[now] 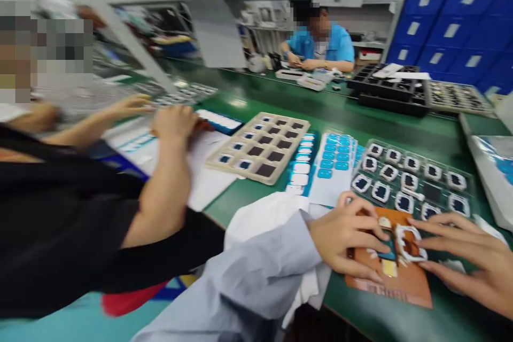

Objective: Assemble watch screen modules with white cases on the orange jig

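2 hands work low at the right of my view, both over an orange-brown card (pixel 395 278) lying flat on the green surface (pixel 401 123). My left hand (pixel 347 235) presses down on the card's left part, fingers spread and curled, gripping nothing that I can see. My right hand (pixel 473 256) comes in from the right, its fingers extended, the tips touching a small white frame piece (pixel 409 243) that sits on the card between the 2 hands. I cannot tell whether the right hand pinches the piece or only rests on it; the picture is blurred by motion.

The white piece lies just right of my left fingertips and just left of my right fingertips, so both hands are about equally close, the right one being the one in contact. Its long axis seems to run roughly away from me, though the blur leaves that uncertain.

Beyond the card, touching or nearly touching its far edge, lies a clear tray (pixel 417 181) of similar white-rimmed parts in 2 rows. Left of it are blue sticker sheets (pixel 332 163), then a beige tray (pixel 260 147) with dark squares. A co-worker's hand (pixel 176 123) rests on white paper further left, well apart from mine.
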Motion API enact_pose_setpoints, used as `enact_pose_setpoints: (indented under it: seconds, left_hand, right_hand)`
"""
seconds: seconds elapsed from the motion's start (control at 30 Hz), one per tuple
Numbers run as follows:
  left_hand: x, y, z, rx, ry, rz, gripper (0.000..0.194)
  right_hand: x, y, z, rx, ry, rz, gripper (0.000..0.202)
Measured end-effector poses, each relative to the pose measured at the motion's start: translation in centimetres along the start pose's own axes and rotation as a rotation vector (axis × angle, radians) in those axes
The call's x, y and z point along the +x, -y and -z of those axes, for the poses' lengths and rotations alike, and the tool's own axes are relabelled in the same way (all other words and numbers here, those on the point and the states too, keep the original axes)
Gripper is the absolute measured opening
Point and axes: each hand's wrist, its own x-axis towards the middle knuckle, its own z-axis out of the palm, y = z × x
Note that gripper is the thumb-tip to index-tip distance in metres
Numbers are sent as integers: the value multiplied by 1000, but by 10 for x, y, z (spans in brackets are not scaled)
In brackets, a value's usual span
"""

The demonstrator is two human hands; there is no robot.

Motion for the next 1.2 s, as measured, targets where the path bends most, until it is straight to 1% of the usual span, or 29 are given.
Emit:
enact_pose_setpoints:
  seconds: [0.07,0.17,0.2,0.27,0.37,0.5,0.77,0.9,0.97,1.03,1.1,1.2]
  left_hand:
    - [-2,-1,-1,-51,-136,20,39]
    - [-2,-6,3,-78,-304,94,38]
    - [-1,-8,5,-77,-334,128,41]
    - [0,-11,6,-62,-356,179,48]
    - [1,-12,5,-46,-338,209,56]
    - [1,-11,4,-69,-317,222,59]
    - [1,-12,4,-67,-323,213,55]
    - [0,-9,2,-65,-291,227,48]
    - [-1,-6,1,-109,-268,227,44]
    - [-1,-3,2,-187,-248,220,45]
    - [0,-2,2,-256,-220,200,53]
    - [3,-3,4,-239,-159,141,65]
  right_hand:
    - [4,10,-1,27,36,-37,18]
    - [16,21,-12,79,-8,-48,20]
    - [19,24,-16,88,-28,-45,20]
    - [22,28,-22,93,-51,-49,20]
    - [22,31,-25,89,-52,-67,18]
    - [22,31,-23,84,-36,-65,17]
    - [19,32,-24,74,5,-66,18]
    - [20,31,-24,59,32,-56,16]
    - [20,31,-24,43,49,-49,16]
    - [20,30,-25,42,30,-48,14]
    - [19,28,-27,83,-20,-38,13]
    - [19,25,-34,255,-99,-53,18]
